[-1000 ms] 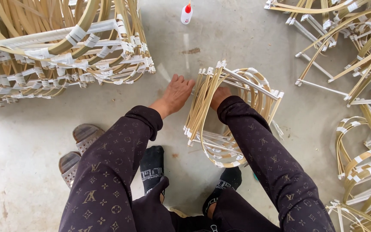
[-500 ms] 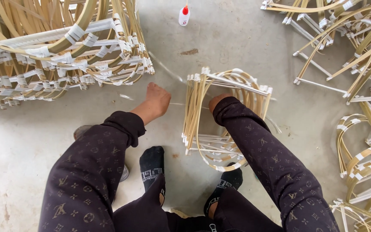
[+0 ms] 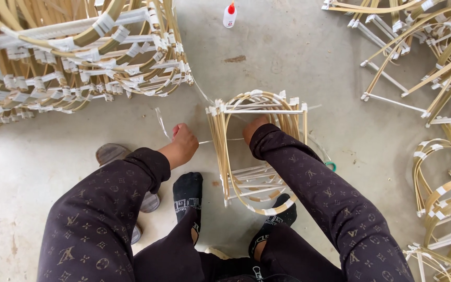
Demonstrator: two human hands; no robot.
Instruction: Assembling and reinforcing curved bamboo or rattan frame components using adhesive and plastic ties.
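A small frame of bent bamboo strips [image 3: 259,151], bound with pale tape at its joints, stands on the concrete floor between my feet. My left hand [image 3: 184,143] is closed on a thin pale strip [image 3: 162,121] that runs from the frame's left side and curls up past my fist. My right hand [image 3: 254,128] reaches into the frame from above; its fingers are hidden behind the top bars, gripping the frame. Both arms wear dark patterned sleeves.
A big stack of finished bamboo frames [image 3: 74,57] fills the upper left. More frames [image 3: 434,73] lie along the right side. A small white glue bottle with a red cap [image 3: 229,14] stands at the top. Grey slippers [image 3: 111,154] lie beside my black-socked feet [image 3: 188,190].
My left hand has pulled back from the frame toward the left, drawing the thin strip out with it. The frame now stands more upright and turned.
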